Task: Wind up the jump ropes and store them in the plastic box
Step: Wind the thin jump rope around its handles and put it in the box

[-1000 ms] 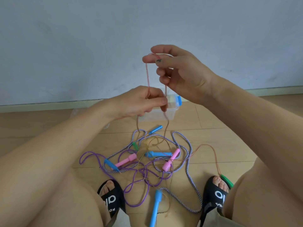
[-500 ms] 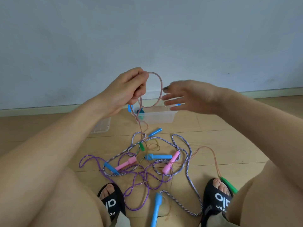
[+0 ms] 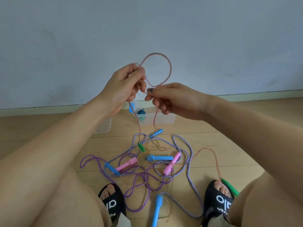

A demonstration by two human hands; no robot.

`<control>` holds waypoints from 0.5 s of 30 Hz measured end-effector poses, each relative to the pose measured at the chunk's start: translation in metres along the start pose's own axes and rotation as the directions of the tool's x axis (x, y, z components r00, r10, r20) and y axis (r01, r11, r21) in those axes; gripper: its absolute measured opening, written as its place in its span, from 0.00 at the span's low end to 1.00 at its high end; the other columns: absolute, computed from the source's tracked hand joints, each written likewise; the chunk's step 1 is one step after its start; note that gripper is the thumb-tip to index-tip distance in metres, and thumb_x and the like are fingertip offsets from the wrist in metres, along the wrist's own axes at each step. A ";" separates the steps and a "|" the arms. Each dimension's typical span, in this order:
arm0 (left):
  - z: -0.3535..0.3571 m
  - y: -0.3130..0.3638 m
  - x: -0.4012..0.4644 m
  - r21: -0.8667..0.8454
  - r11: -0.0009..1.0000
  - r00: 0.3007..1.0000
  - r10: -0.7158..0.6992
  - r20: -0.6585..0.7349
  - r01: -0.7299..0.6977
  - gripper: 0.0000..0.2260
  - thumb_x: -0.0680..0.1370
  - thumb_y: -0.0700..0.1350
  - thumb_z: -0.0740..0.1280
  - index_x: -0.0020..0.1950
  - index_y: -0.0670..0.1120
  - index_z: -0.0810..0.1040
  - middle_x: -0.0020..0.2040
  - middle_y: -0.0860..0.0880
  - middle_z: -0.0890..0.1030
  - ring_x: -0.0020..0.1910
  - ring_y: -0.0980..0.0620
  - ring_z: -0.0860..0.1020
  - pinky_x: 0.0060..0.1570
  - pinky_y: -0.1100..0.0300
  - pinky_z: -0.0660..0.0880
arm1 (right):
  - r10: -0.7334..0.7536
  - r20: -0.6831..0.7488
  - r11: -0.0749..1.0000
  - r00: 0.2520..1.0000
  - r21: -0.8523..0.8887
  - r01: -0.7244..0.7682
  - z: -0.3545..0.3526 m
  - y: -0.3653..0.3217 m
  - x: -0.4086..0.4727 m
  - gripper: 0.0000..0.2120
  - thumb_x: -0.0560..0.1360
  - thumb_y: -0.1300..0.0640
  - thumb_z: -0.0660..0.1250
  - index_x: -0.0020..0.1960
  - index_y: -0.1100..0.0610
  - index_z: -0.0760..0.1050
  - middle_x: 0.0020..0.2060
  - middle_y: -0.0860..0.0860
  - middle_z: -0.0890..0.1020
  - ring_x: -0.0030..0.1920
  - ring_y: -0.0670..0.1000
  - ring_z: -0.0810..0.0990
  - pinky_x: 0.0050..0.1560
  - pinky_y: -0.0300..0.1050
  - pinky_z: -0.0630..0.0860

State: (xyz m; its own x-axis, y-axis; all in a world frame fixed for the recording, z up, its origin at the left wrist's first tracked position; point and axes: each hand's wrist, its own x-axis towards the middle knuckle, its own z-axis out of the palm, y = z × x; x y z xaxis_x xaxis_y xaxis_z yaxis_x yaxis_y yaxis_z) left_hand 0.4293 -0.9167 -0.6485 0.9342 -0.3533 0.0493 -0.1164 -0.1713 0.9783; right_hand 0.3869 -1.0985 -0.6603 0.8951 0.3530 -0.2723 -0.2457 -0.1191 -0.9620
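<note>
A thin translucent pink jump rope point(image 3: 169, 69) is being pinched between the curled thumb and fingers of the left hand point(image 3: 124, 86), and a round loop of it is being held up above both hands. The same rope is being pinched between thumb and forefinger of the right hand point(image 3: 173, 99), just beside the left hand. Two strands are hanging from the hands in front of the clear rectangular plastic box point(image 3: 157, 119), which is being partly hidden by both hands; something dark blue is lying inside it. A clear plastic lid point(image 3: 103, 126) is lying left of the box. Nearer the person than the box, a tangle is lying on the pale wooden floor point(image 3: 229, 145): a purple-and-white braided rope point(image 3: 191, 181), a glossy purple rope point(image 3: 134, 190), pink handles point(image 3: 126, 165), blue handles point(image 3: 159, 157) and green handles point(image 3: 229, 188). Black slide sandals point(image 3: 218, 202) are being worn beside the tangle.
</note>
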 end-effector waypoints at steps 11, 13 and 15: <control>0.010 -0.009 -0.008 0.383 0.922 0.914 -0.105 0.392 -0.058 0.14 0.81 0.55 0.63 0.59 0.46 0.76 0.43 0.54 0.84 0.41 0.61 0.78 0.42 0.60 0.72 | -0.095 -0.163 0.927 0.982 0.344 0.147 0.001 -0.014 -0.001 0.11 0.81 0.57 0.60 0.60 0.60 0.75 0.41 0.56 0.81 0.39 0.54 0.78 0.40 0.45 0.76; 0.013 -0.008 -0.010 0.417 0.905 0.907 -0.107 0.407 -0.080 0.10 0.81 0.53 0.63 0.54 0.48 0.78 0.45 0.52 0.85 0.45 0.59 0.79 0.48 0.58 0.73 | -0.086 -0.193 0.922 0.977 0.357 0.152 -0.001 -0.016 -0.002 0.14 0.81 0.57 0.60 0.64 0.61 0.74 0.39 0.55 0.80 0.35 0.53 0.77 0.37 0.44 0.75; 0.014 -0.010 -0.010 0.436 0.896 0.906 -0.112 0.408 -0.086 0.11 0.82 0.51 0.62 0.47 0.46 0.78 0.40 0.49 0.85 0.47 0.54 0.81 0.51 0.61 0.73 | -0.075 -0.228 0.933 0.971 0.328 0.149 -0.004 -0.018 -0.002 0.14 0.82 0.56 0.59 0.62 0.62 0.74 0.35 0.54 0.80 0.32 0.51 0.75 0.34 0.42 0.72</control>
State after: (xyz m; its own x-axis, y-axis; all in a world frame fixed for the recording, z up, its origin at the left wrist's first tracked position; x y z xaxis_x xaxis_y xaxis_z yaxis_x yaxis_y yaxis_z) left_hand 0.4166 -0.9250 -0.6613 0.7223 -0.6758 -0.1469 -0.3313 -0.5245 0.7843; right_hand 0.3912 -1.1006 -0.6423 0.9721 0.1403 -0.1879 -0.2181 0.2460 -0.9444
